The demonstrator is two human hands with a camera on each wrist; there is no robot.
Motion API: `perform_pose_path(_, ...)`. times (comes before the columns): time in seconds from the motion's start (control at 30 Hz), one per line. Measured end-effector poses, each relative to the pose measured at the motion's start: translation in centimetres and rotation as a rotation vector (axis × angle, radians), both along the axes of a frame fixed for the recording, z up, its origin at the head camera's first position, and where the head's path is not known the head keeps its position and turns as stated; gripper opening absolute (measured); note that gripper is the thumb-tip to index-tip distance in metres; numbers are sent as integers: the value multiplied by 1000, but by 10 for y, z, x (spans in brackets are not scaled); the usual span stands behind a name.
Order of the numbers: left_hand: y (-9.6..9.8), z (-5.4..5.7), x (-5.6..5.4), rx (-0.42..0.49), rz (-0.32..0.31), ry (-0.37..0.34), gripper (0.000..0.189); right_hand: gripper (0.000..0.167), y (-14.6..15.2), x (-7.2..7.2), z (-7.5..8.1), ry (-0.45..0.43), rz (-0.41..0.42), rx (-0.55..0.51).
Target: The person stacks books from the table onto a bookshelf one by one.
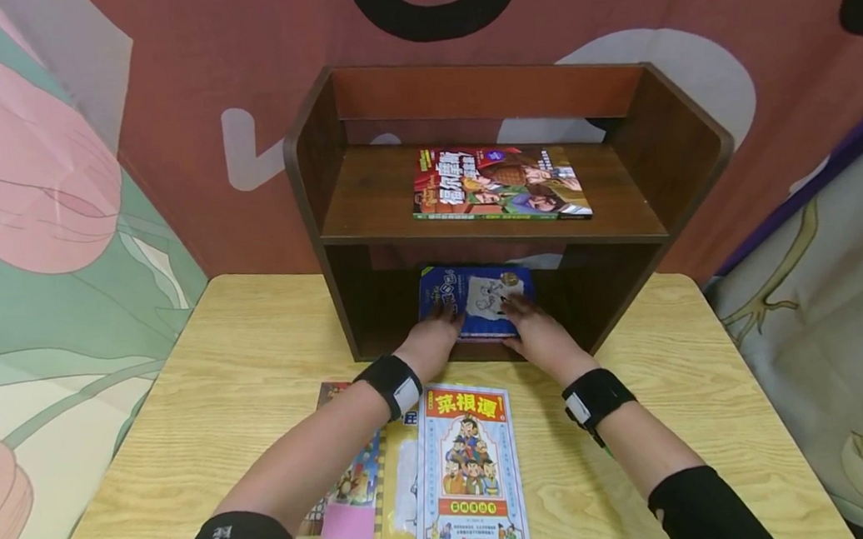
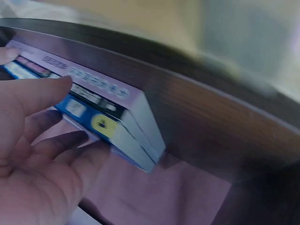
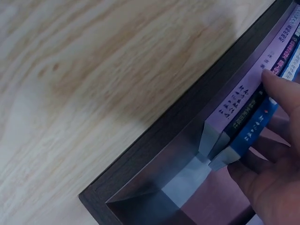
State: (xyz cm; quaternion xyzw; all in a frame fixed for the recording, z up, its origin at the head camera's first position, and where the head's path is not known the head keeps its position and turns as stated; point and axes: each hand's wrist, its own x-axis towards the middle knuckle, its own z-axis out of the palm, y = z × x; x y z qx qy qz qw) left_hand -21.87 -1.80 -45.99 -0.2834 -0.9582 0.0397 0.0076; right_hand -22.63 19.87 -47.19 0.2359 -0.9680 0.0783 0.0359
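Observation:
A blue book (image 1: pixel 489 299) lies cover up in the shelf's lower compartment. Under it, the wrist views show a book with a black spine (image 3: pixel 243 112) and one with a lilac spine (image 2: pixel 89 77). My left hand (image 1: pixel 434 336) reaches in at the left, fingers on the blue cover and thumb (image 2: pixel 58 89) against the spines. From the right, my right hand (image 1: pixel 541 333) touches the same stack, its thumb (image 3: pixel 276 84) at the spines and its other fingers over the blue book. Both hands have spread, relaxed fingers. The stack rests on the compartment floor.
A brown two-tier shelf (image 1: pixel 354 193) stands at the back of the wooden table (image 1: pixel 222 384). On its upper board lies a comic-style book (image 1: pixel 496 183). In front, a pale blue book (image 1: pixel 470 471) overlaps a yellow book (image 1: pixel 397 506), beside a pink-edged book (image 1: pixel 347 522).

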Motion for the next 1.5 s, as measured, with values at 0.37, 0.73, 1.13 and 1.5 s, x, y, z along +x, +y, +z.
perform_pose_path(0.37,-7,15,38,25,-78,-64,48,62,-3,22,0,56,34,13)
perform_pose_path(0.73,-23,17,78,72,-125,-184,49,68,-15,70,6,-30,69,69)
perform_pose_path(1.13,-36,16,113,5,-149,-289,51,66,-31,119,13,-161,113,24)
perform_pose_path(1.5,-47,15,123,10,-167,-322,54,79,-45,165,9,-309,171,14)
